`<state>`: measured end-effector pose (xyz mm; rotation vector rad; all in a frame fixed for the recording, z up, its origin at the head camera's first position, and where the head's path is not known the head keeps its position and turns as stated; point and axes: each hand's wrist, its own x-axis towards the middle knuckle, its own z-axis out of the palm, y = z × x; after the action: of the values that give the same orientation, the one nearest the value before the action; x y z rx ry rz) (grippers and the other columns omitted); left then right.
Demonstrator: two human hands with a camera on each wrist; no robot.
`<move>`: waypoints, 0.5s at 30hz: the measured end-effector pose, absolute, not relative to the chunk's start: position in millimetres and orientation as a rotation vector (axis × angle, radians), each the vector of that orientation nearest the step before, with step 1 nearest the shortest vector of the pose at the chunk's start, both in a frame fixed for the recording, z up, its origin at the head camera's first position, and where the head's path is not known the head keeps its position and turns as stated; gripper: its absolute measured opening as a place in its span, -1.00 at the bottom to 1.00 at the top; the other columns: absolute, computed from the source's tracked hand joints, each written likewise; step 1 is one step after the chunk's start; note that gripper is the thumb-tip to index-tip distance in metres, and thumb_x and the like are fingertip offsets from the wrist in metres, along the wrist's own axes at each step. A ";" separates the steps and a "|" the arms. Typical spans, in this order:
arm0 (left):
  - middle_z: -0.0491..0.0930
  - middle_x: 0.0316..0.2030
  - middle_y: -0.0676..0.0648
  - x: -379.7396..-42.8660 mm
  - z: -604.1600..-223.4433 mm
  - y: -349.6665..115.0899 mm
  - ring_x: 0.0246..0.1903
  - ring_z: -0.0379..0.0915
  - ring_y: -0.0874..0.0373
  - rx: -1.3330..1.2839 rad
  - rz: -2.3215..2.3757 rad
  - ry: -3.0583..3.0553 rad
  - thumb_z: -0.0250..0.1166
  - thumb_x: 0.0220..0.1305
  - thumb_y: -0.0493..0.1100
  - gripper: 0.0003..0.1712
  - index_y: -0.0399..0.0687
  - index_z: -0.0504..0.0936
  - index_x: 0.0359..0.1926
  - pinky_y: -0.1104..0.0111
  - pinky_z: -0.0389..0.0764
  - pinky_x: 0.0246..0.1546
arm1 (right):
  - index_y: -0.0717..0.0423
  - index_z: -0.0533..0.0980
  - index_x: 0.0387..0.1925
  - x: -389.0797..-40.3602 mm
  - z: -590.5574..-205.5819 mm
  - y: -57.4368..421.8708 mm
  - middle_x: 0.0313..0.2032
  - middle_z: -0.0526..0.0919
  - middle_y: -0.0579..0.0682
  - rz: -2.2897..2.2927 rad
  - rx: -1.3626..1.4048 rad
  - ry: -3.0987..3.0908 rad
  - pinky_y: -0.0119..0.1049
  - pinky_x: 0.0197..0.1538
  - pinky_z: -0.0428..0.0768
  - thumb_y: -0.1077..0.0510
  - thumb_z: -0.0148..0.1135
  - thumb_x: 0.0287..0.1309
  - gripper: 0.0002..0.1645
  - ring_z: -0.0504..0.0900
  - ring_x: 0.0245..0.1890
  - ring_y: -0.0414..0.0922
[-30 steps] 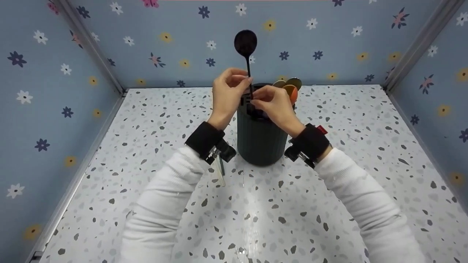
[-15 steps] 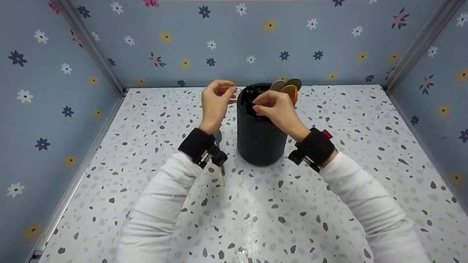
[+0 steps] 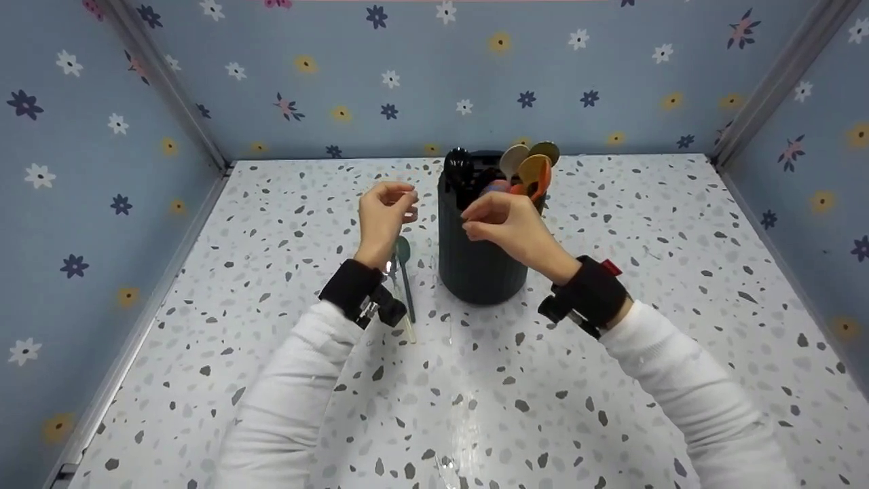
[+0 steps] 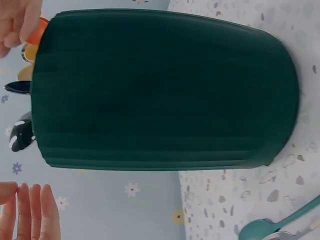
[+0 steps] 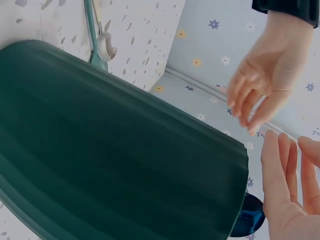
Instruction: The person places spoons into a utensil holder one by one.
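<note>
A dark green ribbed utensil holder [image 3: 483,261] stands upright on the table. The black spoon [image 3: 459,163] sits in its left side, bowl up at the rim. Left of the holder, my left hand [image 3: 383,219] hovers with bent, relaxed fingers and nothing between them. My right hand [image 3: 508,224] is in front of the holder's rim, fingers loosely bent and holding nothing; in the right wrist view its fingers [image 5: 277,172] are apart from the spoon. A green spoon [image 3: 404,255] and a metal spoon with a pale handle [image 3: 410,329] lie on the table below my left hand.
Several spoon heads rise from the holder's right side, among them a yellow spoon [image 3: 533,168] and an orange spoon [image 3: 545,178]. A speckled white table [image 3: 631,326] lies under everything. Flowered blue panels [image 3: 407,61] enclose the back and sides.
The black spoon was held upright by both hands, then went down into the holder. Both hands have let go and moved down toward me, the left one also leftward.
</note>
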<state>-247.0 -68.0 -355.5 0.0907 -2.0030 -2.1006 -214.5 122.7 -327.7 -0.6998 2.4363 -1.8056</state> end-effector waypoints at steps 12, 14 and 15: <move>0.48 -0.57 0.02 -249.2 -391.0 -82.3 -0.66 0.46 0.32 0.226 -2.106 -2.048 0.16 0.14 -0.43 -0.80 -0.49 0.53 -0.20 0.53 0.61 -0.58 | 0.47 0.50 -0.24 -203.1 -352.3 129.3 -0.32 0.61 0.20 -1.762 -0.750 2.327 -0.32 -0.20 0.67 0.41 0.19 0.02 -0.79 0.62 -0.41 -0.28; 0.48 -0.57 0.02 -249.1 -396.7 -84.4 -0.66 0.45 0.34 0.255 -2.088 -2.068 0.16 0.14 -0.43 -0.81 -0.47 0.54 -0.20 0.54 0.60 -0.59 | 0.47 0.50 -0.24 -202.4 -357.4 130.7 -0.31 0.61 0.21 -1.746 -0.740 2.320 -0.32 -0.20 0.67 0.41 0.19 0.03 -0.78 0.62 -0.41 -0.28; 0.48 -0.56 0.02 -248.9 -399.3 -85.5 -0.67 0.44 0.36 0.270 -2.079 -2.081 0.16 0.14 -0.42 -0.80 -0.47 0.54 -0.19 0.55 0.59 -0.60 | 0.48 0.50 -0.23 -202.0 -359.9 131.6 -0.31 0.61 0.21 -1.739 -0.734 2.316 -0.32 -0.20 0.67 0.40 0.19 0.03 -0.77 0.62 -0.41 -0.28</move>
<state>-248.9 -85.5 -399.3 0.2700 -2.0807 -2.0787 -202.0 131.6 -359.9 -0.7337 2.3162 -1.7395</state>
